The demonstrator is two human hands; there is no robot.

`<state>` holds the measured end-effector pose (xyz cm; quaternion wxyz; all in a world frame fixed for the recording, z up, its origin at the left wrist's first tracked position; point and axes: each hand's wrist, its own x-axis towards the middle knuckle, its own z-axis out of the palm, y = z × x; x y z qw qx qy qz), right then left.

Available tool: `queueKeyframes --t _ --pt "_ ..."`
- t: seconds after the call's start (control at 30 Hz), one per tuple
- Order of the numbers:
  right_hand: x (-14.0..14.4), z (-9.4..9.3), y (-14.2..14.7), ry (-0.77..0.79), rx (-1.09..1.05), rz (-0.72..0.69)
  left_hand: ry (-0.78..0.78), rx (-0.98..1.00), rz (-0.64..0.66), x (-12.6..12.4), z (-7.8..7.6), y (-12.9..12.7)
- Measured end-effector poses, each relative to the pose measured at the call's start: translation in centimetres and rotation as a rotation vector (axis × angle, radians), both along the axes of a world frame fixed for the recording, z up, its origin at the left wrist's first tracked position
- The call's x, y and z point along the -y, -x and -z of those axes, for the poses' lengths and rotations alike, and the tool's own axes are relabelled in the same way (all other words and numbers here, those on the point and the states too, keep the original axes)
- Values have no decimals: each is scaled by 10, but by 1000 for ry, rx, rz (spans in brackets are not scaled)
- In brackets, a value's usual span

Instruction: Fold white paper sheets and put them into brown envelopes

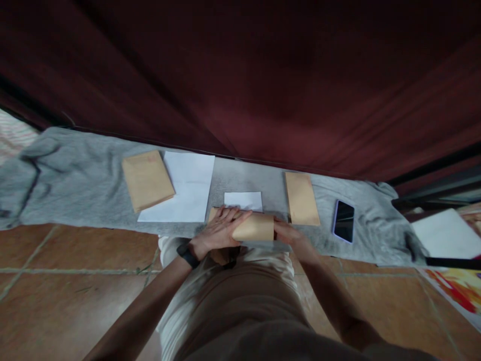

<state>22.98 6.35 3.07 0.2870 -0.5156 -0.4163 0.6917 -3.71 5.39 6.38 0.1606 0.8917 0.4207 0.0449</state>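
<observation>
Brown envelope [252, 226] at the near edge of a grey cloth [75, 175], just ahead of the knees, long axis lying left to right across the view, ends pointing toward either side. Left hand [220, 229] flat on the envelope's left part, fingers spread and pressing down, black wristband behind the wrist. Right hand [289, 233] at the envelope's right end, touching the edge; fingers mostly hidden behind the paper, so pinch or mere touch cannot be told. Small white sheet [243, 200] just beyond the envelope, touching or slightly tucked under its far edge. Further left, another envelope [147, 179] tilted over a larger white sheet [191, 188]. To the right, a third envelope [301, 198] lying with long axis running away from the body, and a phone [343, 221] beside it, screen up. Dark red curtain [263, 75] behind the cloth; tiled floor [67, 281] in front.
</observation>
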Motion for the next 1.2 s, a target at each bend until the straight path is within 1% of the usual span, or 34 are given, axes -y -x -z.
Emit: queueKeyframes --t 0.07,0.13,0.27,0.4,0.47,0.67,0.73,0.8,0.87,0.93,1.0,1.1,1.13,1.2 --pt "0 0 2 26 -73 -28 10 10 2 0 0 -7" --pt "-2 0 2 43 -83 -36 5 18 -17 0 -2 -13" --pt "-5 -2 -1 54 -51 21 -29 15 -59 5 -11 -17" --pt "-9 -3 -7 8 -108 91 -58 22 -125 11 -18 -16" --pt "-12 -3 -9 -13 -136 137 -62 28 -159 13 -17 -14" --pt "-19 1 -10 -41 -201 227 -68 18 -235 15 -9 -12" --pt "-19 1 -10 -66 -218 279 -84 5 -267 16 -8 -10" --pt "-21 0 -10 -95 -206 287 -100 -8 -306 19 -9 -7" --pt "-25 -1 -10 -126 -132 279 -111 -7 -354 23 -11 -1" --pt "-32 -2 -9 -163 37 287 -115 18 -408 28 -13 7" --pt "-38 -3 -4 -230 277 271 -127 47 -463 33 -15 16" --pt "-44 -4 12 -370 658 166 -172 64 -531 39 -15 26" --pt "-44 -4 19 -397 768 134 -194 63 -549 41 -16 28" --pt "-42 -7 33 -405 946 95 -233 53 -568 43 -17 30"
